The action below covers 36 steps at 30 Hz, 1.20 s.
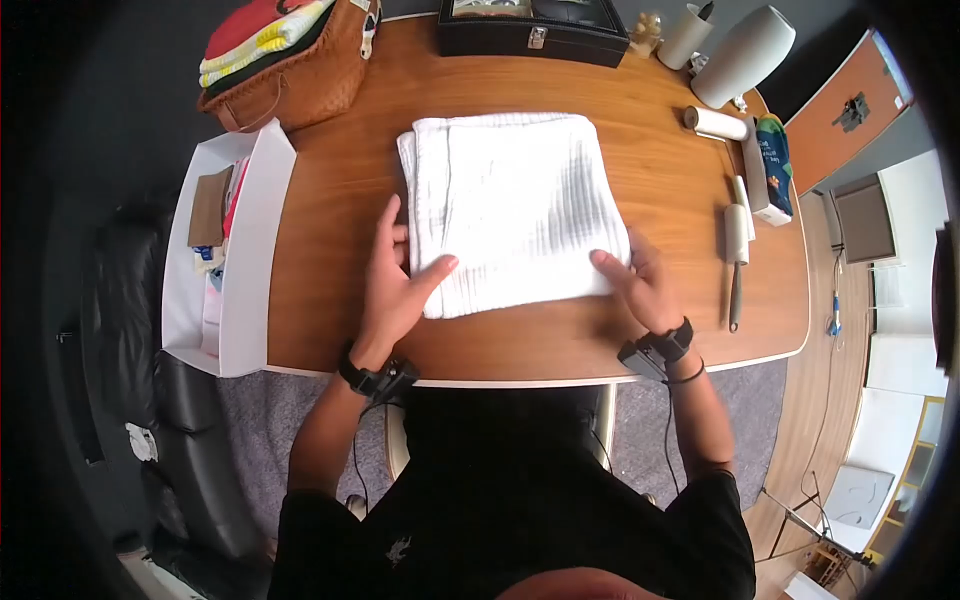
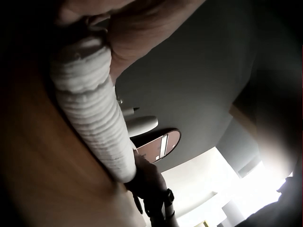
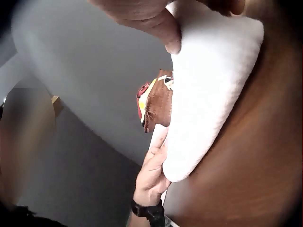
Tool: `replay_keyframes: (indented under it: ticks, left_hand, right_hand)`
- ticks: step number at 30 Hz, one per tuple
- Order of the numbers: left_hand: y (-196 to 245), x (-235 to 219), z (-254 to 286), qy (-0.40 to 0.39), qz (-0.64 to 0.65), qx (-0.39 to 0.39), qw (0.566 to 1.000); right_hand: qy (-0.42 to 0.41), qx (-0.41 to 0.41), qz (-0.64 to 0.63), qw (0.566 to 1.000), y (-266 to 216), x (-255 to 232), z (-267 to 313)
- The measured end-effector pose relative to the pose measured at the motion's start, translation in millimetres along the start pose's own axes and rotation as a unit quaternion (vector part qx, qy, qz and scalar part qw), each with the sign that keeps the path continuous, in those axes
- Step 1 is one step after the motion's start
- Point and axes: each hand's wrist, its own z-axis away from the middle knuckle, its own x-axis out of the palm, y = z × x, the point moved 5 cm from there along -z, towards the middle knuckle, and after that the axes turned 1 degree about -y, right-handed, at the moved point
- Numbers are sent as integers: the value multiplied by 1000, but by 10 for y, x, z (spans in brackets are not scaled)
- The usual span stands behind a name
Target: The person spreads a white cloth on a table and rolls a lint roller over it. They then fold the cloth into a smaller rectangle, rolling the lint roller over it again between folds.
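A thick folded white cloth with a crinkled, ribbed weave lies on the wooden table in the head view. My left hand holds its near left edge, thumb on top and fingers along the side. At the near right corner my right hand grips the cloth, its thumb above and the other fingers partly hidden at the edge. The left wrist view shows the cloth side-on, as a thick layered roll-like edge. In the right wrist view the right thumb presses the cloth, with the left hand at its far end.
A white box with folded items stands left, a brown basket of clothes behind it. A black case sits at the back. Along the right lie a lint roller, a white roll and a small box.
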Motion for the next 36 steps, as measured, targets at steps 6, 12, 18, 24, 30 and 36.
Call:
replay_keyframes:
  ticks: [6, 12, 18, 24, 30, 36]
  left_hand:
    - [-165, 30, 78, -49, 37, -18, 998]
    - [363, 64, 66, 8, 105, 81, 991]
    - [-234, 19, 236, -40, 38, 1, 998]
    - [128, 100, 288, -64, 51, -5, 997]
    - [162, 105, 436, -84, -76, 52, 992]
    - [62, 116, 572, -69, 93, 8, 993]
  right_hand:
    - [23, -26, 4, 999, 166, 68, 40]
    - [28, -34, -109, 993, -86, 90, 149]
    - [-16, -19, -42, 999, 139, 6, 169]
    - [-11, -12, -33, 999, 172, 19, 311]
    - [-162, 76, -64, 982, 323, -68, 460]
    - [-230, 0, -60, 971, 251, 35, 672]
